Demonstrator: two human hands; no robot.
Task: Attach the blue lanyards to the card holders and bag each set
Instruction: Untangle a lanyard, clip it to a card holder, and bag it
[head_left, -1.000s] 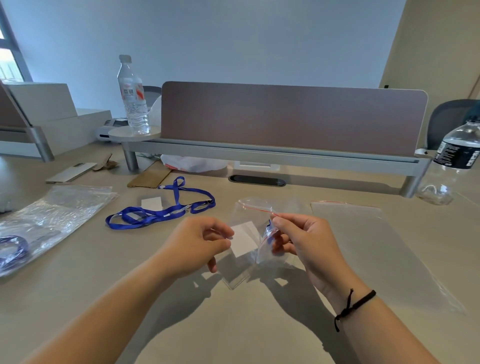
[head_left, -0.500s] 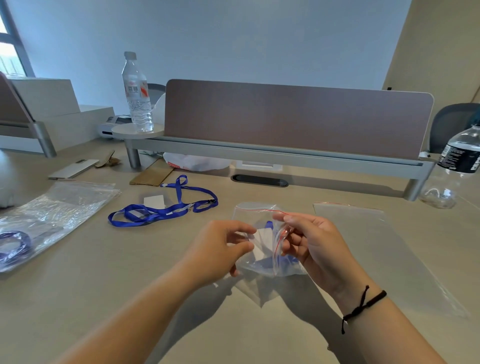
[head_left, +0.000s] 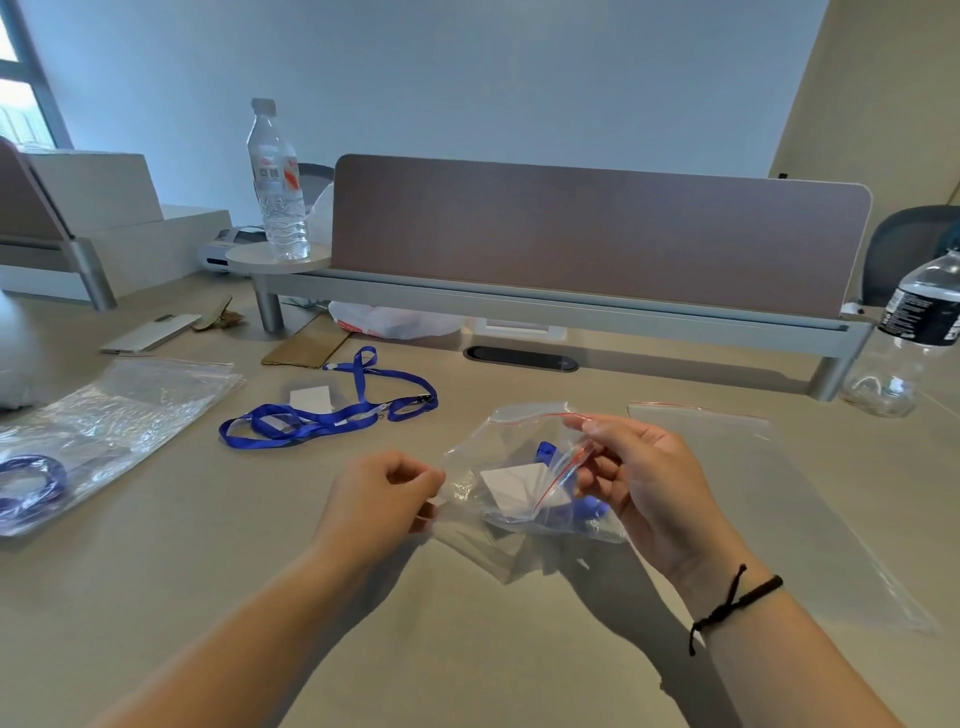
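I hold a small clear bag (head_left: 519, 488) up over the surface (head_left: 208, 571) at the middle of the frame, between my two hands. My left hand (head_left: 379, 504) pinches the bag's left edge, fingers curled tight on the plastic. My right hand (head_left: 639, 483) grips the bag's mouth at the red zip strip (head_left: 563, 470), thumb and fingers closed on it, the other fingers curled behind the plastic. Inside the bag, between my grips, lie a white card holder (head_left: 511, 486) and a blue lanyard (head_left: 587, 506), bunched up near my right fingers.

In the middle left of the frame a second lanyard (head_left: 332, 415) lies loose on the surface with another card holder (head_left: 310, 399) touching it. At the far left lies a pile of bags (head_left: 119, 410), one with a coiled lanyard in it. An empty flat bag (head_left: 753, 493) lies on the right, just beyond my right hand. A bottle (head_left: 278, 182) stands upper left on a small shelf, and another bottle (head_left: 909, 332) at the right edge.
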